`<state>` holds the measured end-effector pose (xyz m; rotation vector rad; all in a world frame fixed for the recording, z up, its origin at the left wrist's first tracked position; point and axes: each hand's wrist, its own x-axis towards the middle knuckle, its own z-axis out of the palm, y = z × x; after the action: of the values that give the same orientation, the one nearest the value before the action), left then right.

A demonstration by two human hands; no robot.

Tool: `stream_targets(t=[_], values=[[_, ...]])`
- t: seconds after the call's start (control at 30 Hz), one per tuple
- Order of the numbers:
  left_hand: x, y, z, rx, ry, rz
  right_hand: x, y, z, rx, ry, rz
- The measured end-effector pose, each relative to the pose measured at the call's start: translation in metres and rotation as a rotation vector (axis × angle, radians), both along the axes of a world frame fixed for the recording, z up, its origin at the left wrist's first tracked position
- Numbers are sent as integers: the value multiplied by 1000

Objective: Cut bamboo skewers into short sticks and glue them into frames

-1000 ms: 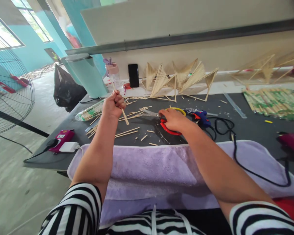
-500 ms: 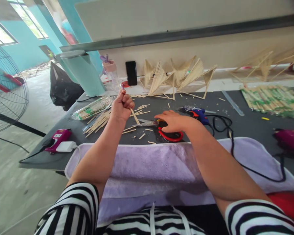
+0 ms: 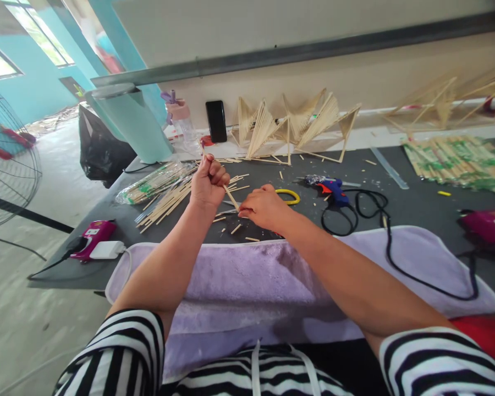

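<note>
My left hand [image 3: 209, 179] is closed in a fist around a thin wooden stick [image 3: 232, 198], which slants down to the right out of the grip. The lower end of that stick is pinched in the fingertips of my right hand [image 3: 262, 208]. Beneath my right hand lie the scissors; a yellow handle loop [image 3: 289, 196] shows behind it, and part of the blades shows to its left. The rest of the scissors is hidden. Loose sticks [image 3: 171, 201] lie in a pile left of my left wrist, with short cut pieces [image 3: 236, 229] near the scissors.
A blue glue gun [image 3: 332, 188] with a black cord lies to the right. Stick models [image 3: 268, 132] and a phone [image 3: 216, 121] stand along the wall. Bagged sticks [image 3: 457, 165] lie at far right, a bottle [image 3: 181, 121] at back left. A purple towel [image 3: 247, 269] covers the front edge.
My right hand has come off the scissors and moved left to pinch the lower end of the stick. My left hand still grips the stick. The view has shifted slightly.
</note>
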<state>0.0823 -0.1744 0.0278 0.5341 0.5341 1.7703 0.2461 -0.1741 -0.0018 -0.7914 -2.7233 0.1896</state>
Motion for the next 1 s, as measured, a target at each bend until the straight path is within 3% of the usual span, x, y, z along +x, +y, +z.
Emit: stream_targets(t=[0.6,1.0], values=[[-2,4,-12,71,5,7,-8,-1,-17,89,-36,-57],[-2,2,-9,-27,-2,58,-6,3,-29,88,97,-45]])
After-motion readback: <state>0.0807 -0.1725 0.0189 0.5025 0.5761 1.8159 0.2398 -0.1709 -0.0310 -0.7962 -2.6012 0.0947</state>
